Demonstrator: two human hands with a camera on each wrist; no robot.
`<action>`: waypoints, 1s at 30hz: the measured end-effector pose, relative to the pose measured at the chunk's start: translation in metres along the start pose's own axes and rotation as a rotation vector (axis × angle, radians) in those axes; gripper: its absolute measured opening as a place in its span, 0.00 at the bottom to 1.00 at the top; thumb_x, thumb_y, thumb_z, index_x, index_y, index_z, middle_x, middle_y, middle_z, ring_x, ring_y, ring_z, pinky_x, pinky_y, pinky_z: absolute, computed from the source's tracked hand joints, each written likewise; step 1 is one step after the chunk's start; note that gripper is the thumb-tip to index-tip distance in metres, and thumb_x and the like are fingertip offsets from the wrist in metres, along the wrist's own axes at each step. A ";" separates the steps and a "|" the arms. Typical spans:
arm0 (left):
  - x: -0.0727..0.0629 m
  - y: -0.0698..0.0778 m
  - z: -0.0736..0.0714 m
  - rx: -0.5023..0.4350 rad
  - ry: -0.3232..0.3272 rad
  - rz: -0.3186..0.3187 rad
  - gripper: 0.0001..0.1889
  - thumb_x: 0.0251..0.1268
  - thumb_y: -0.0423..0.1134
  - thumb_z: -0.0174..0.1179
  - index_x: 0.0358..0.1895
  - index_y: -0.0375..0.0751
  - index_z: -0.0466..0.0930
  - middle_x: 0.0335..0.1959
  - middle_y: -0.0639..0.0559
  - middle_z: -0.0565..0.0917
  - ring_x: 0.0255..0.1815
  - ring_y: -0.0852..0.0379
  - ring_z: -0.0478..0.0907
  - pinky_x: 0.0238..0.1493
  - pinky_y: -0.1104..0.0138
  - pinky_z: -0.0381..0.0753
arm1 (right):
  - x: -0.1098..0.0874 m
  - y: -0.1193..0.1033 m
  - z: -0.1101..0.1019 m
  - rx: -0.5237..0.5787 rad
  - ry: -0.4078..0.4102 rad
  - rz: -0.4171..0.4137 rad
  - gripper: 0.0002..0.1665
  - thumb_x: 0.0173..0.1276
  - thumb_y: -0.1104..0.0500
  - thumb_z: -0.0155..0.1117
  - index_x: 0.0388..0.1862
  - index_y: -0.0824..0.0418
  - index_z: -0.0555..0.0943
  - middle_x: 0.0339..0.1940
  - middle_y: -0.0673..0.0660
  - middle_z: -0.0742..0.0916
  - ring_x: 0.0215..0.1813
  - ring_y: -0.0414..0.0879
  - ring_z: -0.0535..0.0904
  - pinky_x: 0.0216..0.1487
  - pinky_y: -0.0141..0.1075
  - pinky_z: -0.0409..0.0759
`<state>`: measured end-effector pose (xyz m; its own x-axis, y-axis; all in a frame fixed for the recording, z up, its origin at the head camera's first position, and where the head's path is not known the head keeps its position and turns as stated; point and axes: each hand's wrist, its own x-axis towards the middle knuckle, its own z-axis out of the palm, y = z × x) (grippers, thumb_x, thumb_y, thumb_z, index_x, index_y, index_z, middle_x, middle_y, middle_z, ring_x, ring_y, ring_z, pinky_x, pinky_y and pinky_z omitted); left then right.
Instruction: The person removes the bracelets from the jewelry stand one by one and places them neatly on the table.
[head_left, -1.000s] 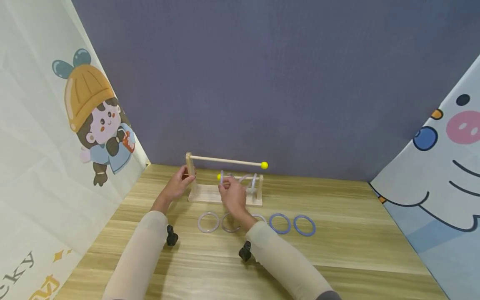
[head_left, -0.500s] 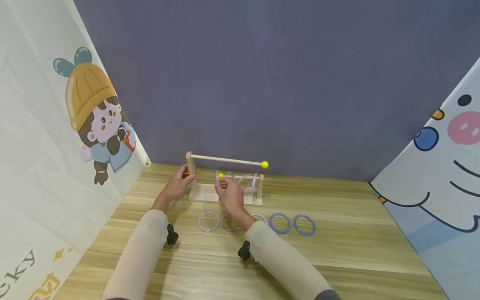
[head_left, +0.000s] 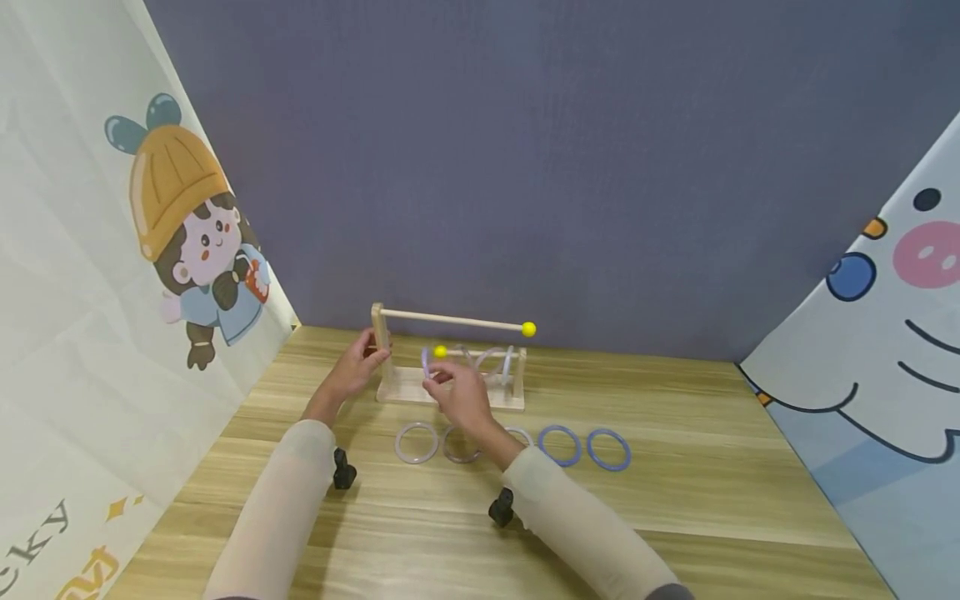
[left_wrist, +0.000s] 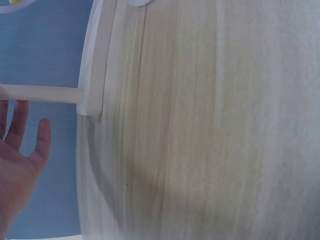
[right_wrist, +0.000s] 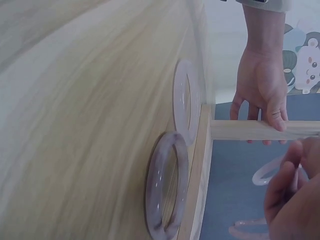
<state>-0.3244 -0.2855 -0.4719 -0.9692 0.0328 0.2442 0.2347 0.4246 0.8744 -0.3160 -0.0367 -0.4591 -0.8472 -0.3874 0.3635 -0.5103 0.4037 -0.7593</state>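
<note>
A wood-grain table (head_left: 705, 442) is bearing a two-armed wooden bangle rack (head_left: 408, 387). The left hand (head_left: 352, 372) is gripping the rack's tall post (head_left: 381, 329) between thumb and fingers. The right hand (head_left: 462, 396) is pinching a lavender bangle (head_left: 425, 361). Five more bangles (head_left: 541, 446), pale to blue, are lying in a row before the rack; others (head_left: 507, 365) are hanging on its lower rod (head_left: 472, 354). The rod's yellow ball (head_left: 440, 352) is sitting beside the pinched bangle, perhaps not touching it.

On the table (head_left: 712, 475), 5 rings (head_left: 564, 464) lie before the rack (head_left: 405, 387), 2 past its right end.
</note>
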 end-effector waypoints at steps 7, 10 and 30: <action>-0.001 -0.002 0.001 -0.001 0.011 -0.002 0.23 0.81 0.36 0.51 0.71 0.29 0.63 0.63 0.25 0.75 0.60 0.38 0.75 0.60 0.61 0.77 | -0.007 0.005 -0.011 0.052 -0.094 -0.034 0.15 0.68 0.59 0.72 0.53 0.58 0.86 0.38 0.56 0.90 0.17 0.47 0.83 0.16 0.30 0.79; -0.002 -0.002 0.001 0.004 0.009 0.003 0.23 0.81 0.35 0.50 0.71 0.28 0.62 0.63 0.24 0.74 0.60 0.38 0.75 0.58 0.65 0.76 | -0.008 0.009 -0.014 0.036 -0.105 -0.076 0.15 0.67 0.59 0.73 0.52 0.59 0.87 0.36 0.56 0.90 0.15 0.41 0.79 0.17 0.29 0.78; -0.012 0.032 0.001 0.010 -0.014 -0.018 0.23 0.81 0.32 0.49 0.71 0.23 0.60 0.62 0.23 0.74 0.61 0.35 0.75 0.61 0.53 0.77 | -0.026 0.022 -0.025 -0.040 -0.436 -0.366 0.11 0.66 0.61 0.74 0.47 0.58 0.89 0.37 0.52 0.90 0.35 0.32 0.79 0.37 0.25 0.80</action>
<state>-0.3057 -0.2714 -0.4470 -0.9743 0.0378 0.2221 0.2162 0.4339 0.8746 -0.3093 0.0029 -0.4716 -0.4791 -0.8109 0.3361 -0.7717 0.2066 -0.6015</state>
